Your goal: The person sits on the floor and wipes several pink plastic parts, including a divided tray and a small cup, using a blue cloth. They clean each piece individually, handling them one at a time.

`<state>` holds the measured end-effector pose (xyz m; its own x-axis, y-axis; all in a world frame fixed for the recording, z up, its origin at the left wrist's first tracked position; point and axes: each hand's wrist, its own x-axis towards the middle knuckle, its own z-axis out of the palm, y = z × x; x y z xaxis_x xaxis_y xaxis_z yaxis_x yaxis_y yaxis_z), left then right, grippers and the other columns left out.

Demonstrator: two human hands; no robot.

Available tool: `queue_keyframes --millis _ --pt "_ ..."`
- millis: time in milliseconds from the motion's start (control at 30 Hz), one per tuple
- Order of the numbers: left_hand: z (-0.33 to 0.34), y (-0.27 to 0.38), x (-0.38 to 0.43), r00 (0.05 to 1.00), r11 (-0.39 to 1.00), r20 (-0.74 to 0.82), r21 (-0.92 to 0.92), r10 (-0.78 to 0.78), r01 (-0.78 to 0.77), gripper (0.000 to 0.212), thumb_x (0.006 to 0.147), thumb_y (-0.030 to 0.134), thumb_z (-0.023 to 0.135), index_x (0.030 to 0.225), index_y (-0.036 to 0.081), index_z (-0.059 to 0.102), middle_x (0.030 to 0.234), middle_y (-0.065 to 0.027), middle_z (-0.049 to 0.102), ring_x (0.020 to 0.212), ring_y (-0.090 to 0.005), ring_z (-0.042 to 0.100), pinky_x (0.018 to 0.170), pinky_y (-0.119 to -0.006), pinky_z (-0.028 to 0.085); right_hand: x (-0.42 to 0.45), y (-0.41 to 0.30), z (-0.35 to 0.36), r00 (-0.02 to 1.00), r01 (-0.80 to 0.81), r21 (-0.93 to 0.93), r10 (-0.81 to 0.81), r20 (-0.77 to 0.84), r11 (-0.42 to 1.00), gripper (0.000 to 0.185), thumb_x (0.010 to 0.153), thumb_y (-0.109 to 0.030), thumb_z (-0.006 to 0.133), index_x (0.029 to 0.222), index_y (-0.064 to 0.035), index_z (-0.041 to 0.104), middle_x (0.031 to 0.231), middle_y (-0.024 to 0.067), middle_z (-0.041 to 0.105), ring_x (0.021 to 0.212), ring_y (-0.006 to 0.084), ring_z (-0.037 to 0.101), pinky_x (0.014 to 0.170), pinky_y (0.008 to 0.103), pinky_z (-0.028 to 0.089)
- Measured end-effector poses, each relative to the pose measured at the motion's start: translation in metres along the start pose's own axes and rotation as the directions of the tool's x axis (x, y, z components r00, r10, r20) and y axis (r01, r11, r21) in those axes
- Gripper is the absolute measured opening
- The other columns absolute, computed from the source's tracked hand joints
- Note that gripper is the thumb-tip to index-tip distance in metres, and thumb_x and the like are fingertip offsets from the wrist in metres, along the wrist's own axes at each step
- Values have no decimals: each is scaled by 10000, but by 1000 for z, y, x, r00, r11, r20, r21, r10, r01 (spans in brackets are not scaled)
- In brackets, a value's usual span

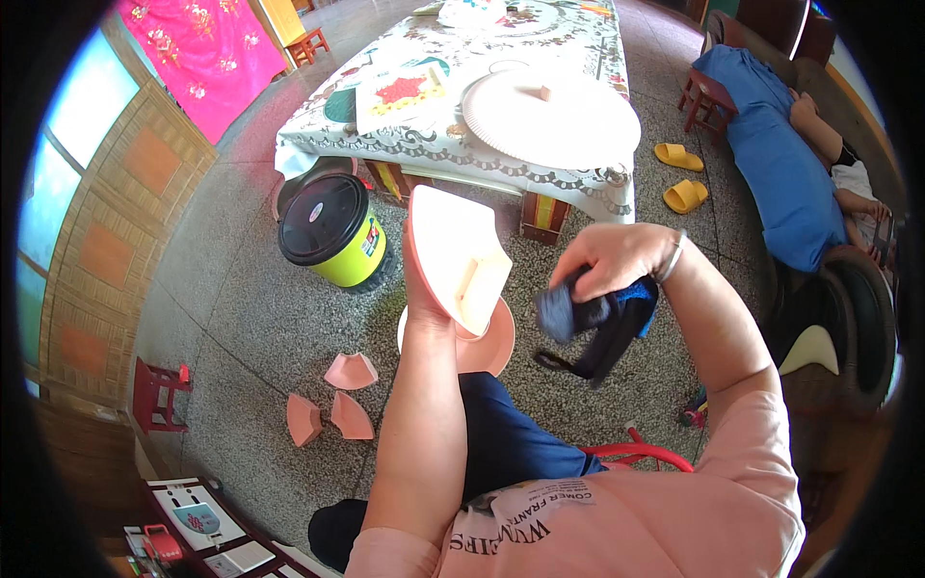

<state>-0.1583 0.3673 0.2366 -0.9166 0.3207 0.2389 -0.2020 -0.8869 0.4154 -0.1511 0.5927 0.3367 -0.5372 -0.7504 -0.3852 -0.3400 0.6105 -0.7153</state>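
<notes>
My left hand [426, 289] holds up a pink fan-shaped plastic tray compartment [462, 253] from its far left side; most of the fingers are hidden behind it. To the right, my right hand [614, 256] grips a bunched dark blue and black cloth [603, 318], slightly blurred, apart from the compartment. Below the compartment, a round pink basin [495, 347] stands on the floor, partly hidden by my left arm and the compartment. Several similar pink compartments [352, 371] lie on the floor left of my forearm. A large round pale lid [549, 123] with a small knob lies on the table.
Ahead stands a table with a patterned cloth [433, 144]. A yellow-green bucket with a black lid [332, 231] is at its near left. Yellow slippers [683, 195] lie right of the table. Another person [853, 180] reclines on a sofa at the right, beside a red stool [708, 101].
</notes>
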Motion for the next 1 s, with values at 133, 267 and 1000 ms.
queue_keyframes --millis 133,267,1000 --pt "12 -7 -2 981 999 -195 38 -6 14 420 898 445 395 1102 93 502 1016 -87 566 891 -221 580 736 -340 501 -18 -8 14 812 71 -128 -132 -569 989 307 705 -95 599 997 -3 628 855 134 652 765 211 628 727 292 495" --pt "28 -8 0 978 990 -208 140 4 26 421 901 430 387 1086 73 510 1023 -89 566 926 -231 571 796 -377 484 3 -43 39 548 -38 -419 -331 -768 907 303 703 -133 616 997 -62 609 779 130 628 654 273 630 612 336 512" --pt "1 -13 0 908 952 -418 274 -11 138 630 845 471 540 1225 -20 431 1098 -170 551 931 -250 586 770 -383 510 28 -39 29 913 -259 -912 -227 -339 319 152 740 -137 577 880 -85 600 764 66 576 656 182 616 501 293 507"
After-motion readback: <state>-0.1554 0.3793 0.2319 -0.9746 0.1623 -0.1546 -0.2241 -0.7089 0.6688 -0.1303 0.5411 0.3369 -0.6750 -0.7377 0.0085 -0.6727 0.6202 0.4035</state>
